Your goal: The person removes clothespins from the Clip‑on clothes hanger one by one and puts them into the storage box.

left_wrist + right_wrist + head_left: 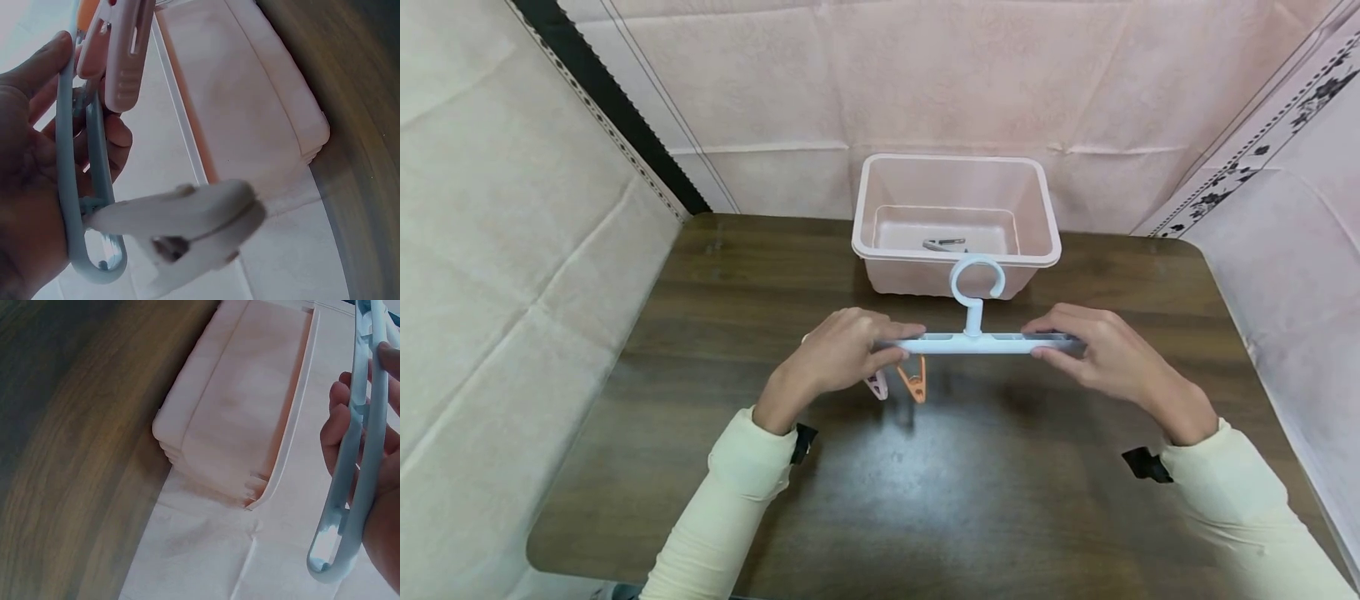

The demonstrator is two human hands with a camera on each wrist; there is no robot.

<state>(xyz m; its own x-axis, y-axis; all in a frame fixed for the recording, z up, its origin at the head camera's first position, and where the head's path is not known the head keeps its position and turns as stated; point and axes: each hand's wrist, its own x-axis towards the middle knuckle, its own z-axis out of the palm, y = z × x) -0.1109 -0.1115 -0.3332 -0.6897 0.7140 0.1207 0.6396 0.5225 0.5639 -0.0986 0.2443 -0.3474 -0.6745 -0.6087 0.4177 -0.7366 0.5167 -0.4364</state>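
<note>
A light blue clip hanger (973, 343) with a round hook is held level above the table, in front of the pink bin. My left hand (842, 350) grips its left end between thumb and fingers. At the other end, my right hand (1108, 350) pinches the bar the same way. An orange clothespin (916, 385) and a pink clothespin (877, 384) hang from the bar beside my left hand. In the left wrist view, a greyish-white clothespin (206, 219) hangs near the hanger's end, partly blurred. No clothespin shows on the right part of the bar (350, 456).
The pink plastic bin (880, 273) stands at the table's back edge, just beyond the hanger's hook. Inside lie grey clothespins (942, 245), partly hidden by the rim. Pale patterned sheeting (955, 83) surrounds the dark wooden table (925, 517) behind and at both sides.
</note>
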